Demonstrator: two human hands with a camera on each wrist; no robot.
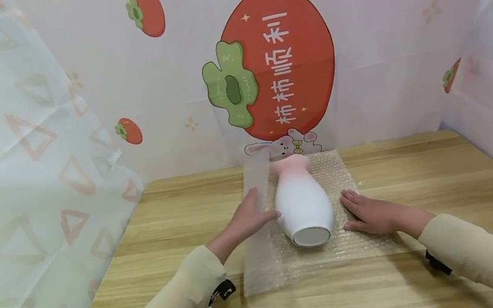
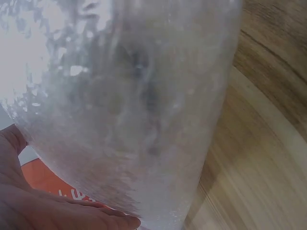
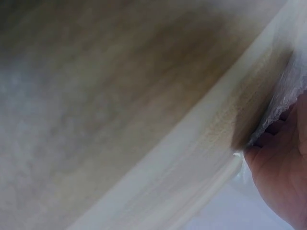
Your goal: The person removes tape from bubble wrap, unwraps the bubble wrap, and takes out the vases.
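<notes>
A white vase (image 1: 302,202) with a pink neck lies on its side on a sheet of bubble wrap (image 1: 341,170), its round base facing me. My left hand (image 1: 248,215) is at the vase's left, over the lifted left strip of the wrap; its thumb reaches to the vase's side. In the left wrist view the raised bubble wrap (image 2: 120,96) fills most of the picture, and the left hand's straight fingers (image 2: 72,213) lie along its edge. To the right of the vase, my right hand (image 1: 373,211) rests with extended fingers on the wrap's right part.
The wrap lies on a wood-grain table (image 1: 178,215). Behind it stands a pale backdrop (image 1: 174,78) with printed persimmons and a rabbit. Printed sheets (image 1: 20,161) hang at the left and right sides. Each wrist wears a small dark device (image 1: 223,290).
</notes>
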